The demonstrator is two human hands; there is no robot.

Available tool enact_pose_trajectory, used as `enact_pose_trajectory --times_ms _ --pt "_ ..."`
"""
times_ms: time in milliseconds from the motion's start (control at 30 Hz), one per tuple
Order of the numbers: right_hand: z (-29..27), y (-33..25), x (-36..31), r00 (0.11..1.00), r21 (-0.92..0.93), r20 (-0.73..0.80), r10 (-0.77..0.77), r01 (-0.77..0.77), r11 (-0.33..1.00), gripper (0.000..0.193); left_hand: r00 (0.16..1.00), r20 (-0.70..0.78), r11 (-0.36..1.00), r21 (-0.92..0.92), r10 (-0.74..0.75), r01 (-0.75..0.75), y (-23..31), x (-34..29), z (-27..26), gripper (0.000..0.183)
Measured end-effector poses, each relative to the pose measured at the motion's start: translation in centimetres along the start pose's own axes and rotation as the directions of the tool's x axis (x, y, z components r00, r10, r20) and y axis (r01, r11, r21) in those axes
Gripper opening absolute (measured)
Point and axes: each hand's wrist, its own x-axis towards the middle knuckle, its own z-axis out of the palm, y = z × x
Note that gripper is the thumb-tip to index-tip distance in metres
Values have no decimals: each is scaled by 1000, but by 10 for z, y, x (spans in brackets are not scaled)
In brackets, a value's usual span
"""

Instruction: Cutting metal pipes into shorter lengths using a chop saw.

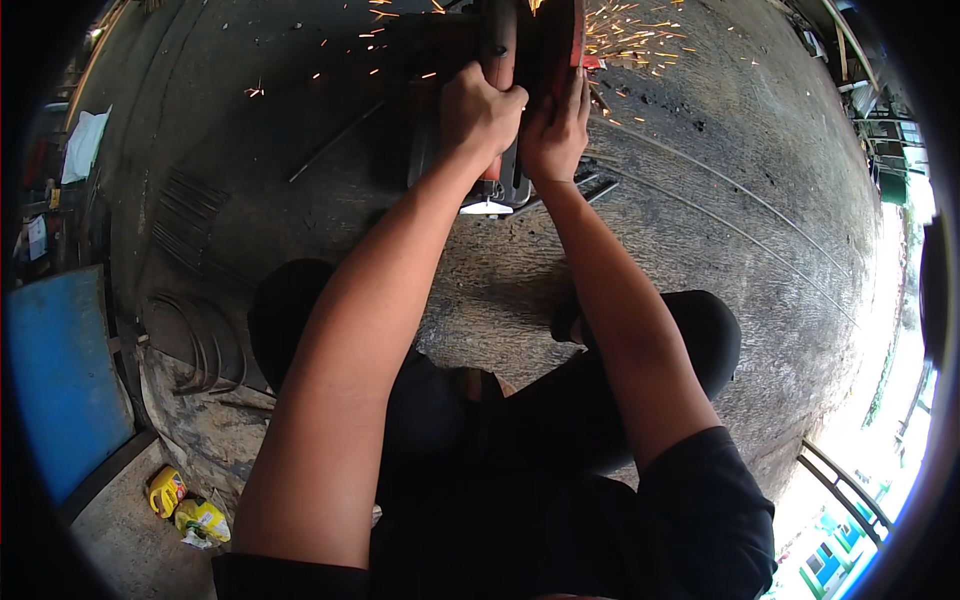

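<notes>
The top edge cuts off the cut-off saw (577, 35), and the spot where the sparks (635, 45) start is hidden. The left hand (482, 115) covers part of the handle (502, 72). The blue panel (65, 370) runs into the dark edge.

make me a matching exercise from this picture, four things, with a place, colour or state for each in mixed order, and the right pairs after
1 left hand
2 right hand
3 large panel
4 sparks

A blue, at the far left
B orange, near the top of the picture
C closed on a reddish bar
D fingers nearly straight, at a red-edged part

Pairs: 1-C, 2-D, 3-A, 4-B
</notes>
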Motion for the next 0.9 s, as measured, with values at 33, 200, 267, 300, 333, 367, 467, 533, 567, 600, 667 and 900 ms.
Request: enact_pose_trajectory --times_ms 33,200,267,300,333,367,467,533,567,600,667,900 --pt "0 0 0 1000 13 1 6 -6 1000 56 1000 0 1000 -2 -2 2 0 0 0 41" --pt "2 3 -1 1000 16 -1 -8 8 1000 55 1000 11 1000 11 0 -1 -1 0 0 41" --pt "3 5 -2 1000 2 -11 -20 20 1000 55 1000 -12 1000 16 20 -20 -2 1 1 42" --pt "3 6 -2 999 -2 -14 -37 37 999 54 1000 -12 1000 16 20 -20 -3 1 1 42" --pt "2 5 -2 998 -7 -17 -55 55 998 54 1000 -3 1000 20 6 -6 -3 0 1 42" --pt "2 4 -2 998 -8 -18 -55 55 998 54 1000 5 1000 23 -9 9 -3 0 2 42" --pt "2 1 -2 1000 3 4 17 -17 1000 54 998 -56 998 44 37 -35 -5 -1 3 41" --pt "2 0 -2 1000 -7 -6 2 -2 1000 53 998 -48 999 27 32 -31 -6 0 3 40" --pt "1 1 -2 1000 -8 -7 2 -2 1000 53 999 -39 1000 10 27 -27 -5 0 3 40" --pt "1 1 -2 1000 -2 -11 0 0 1000 53 999 -38 1000 9 28 -27 -5 0 4 40" --pt "1 2 -3 1000 6 -16 0 0 1000 53 1000 11 1000 -6 -16 17 -2 -2 2 40" --pt "2 2 -4 998 -22 -50 -46 45 999 54 1000 -6 1000 -11 17 -17 -4 -2 2 40"
